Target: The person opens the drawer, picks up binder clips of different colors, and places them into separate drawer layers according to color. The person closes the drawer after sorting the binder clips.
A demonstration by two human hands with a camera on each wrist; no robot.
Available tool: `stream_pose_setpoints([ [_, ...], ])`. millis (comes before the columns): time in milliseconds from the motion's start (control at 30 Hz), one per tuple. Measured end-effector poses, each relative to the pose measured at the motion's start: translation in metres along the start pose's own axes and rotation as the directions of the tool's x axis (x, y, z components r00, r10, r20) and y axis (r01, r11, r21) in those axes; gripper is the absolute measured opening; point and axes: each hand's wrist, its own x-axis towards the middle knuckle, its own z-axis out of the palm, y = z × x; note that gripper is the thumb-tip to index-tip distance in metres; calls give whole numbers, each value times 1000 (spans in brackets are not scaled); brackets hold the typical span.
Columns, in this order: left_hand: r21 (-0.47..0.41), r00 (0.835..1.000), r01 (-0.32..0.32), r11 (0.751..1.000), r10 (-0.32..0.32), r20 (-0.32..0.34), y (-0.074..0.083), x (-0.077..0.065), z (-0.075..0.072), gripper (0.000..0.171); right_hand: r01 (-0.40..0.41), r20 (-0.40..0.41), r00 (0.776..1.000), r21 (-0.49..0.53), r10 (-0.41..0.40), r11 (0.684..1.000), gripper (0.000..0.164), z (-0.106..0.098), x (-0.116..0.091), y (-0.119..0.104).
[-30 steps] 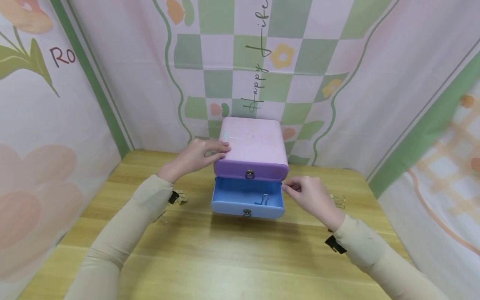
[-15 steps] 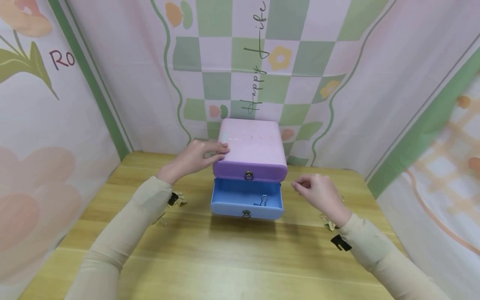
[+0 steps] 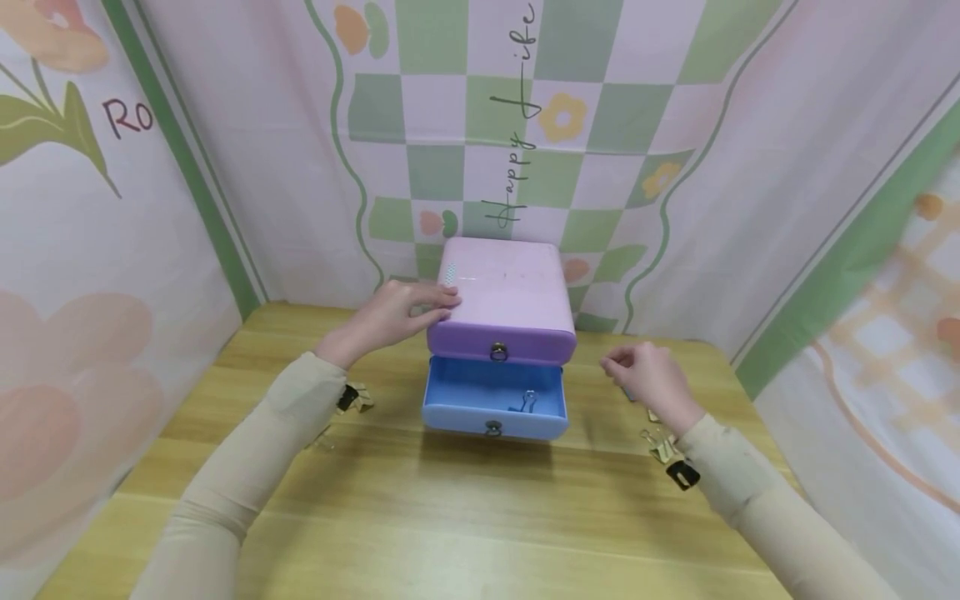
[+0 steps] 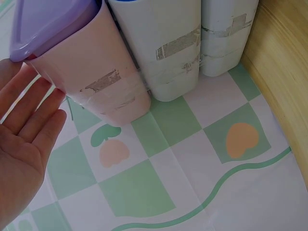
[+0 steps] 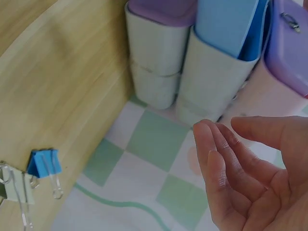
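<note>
Three stacked tiers make up the drawer unit (image 3: pixel 506 283), standing upright on the desk (image 3: pixel 487 517), fronts facing the person. Its middle blue drawer (image 3: pixel 457 417) juts toward the person, the wide front running left to right; the purple top drawer (image 3: pixel 461 343) sits fully in. Glossy pink covers the top tier, white the two below, with worn tape along the side and a ring pull on each of these two fronts. Inside the blue drawer, toward its right, lies a small binder clip (image 3: pixel 528 402), wire handle upward. The left hand (image 3: pixel 390 317), fingers nearly straight, rests on the pink top's left edge. The right hand (image 3: pixel 648 375) hangs beside the unit, fingers loosely curled, thumb apart, holding nothing. A bright blue clip (image 5: pixel 44 163) lies nearby.
</note>
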Motion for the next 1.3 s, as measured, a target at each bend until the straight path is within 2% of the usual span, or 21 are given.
stream_pose_setpoints([
  [500,-3,1000,10,1000,-10,9,2,1,-3,28,-138,58,989,-13,138,990,31,1,20,31],
  [867,-4,1000,-2,1000,2,1,0,0,-1,28,-176,80,982,52,171,983,30,9,30,51],
  [1300,-3,1000,6,1000,-6,8,1,0,-1,28,-216,42,976,14,216,976,26,17,35,70],
])
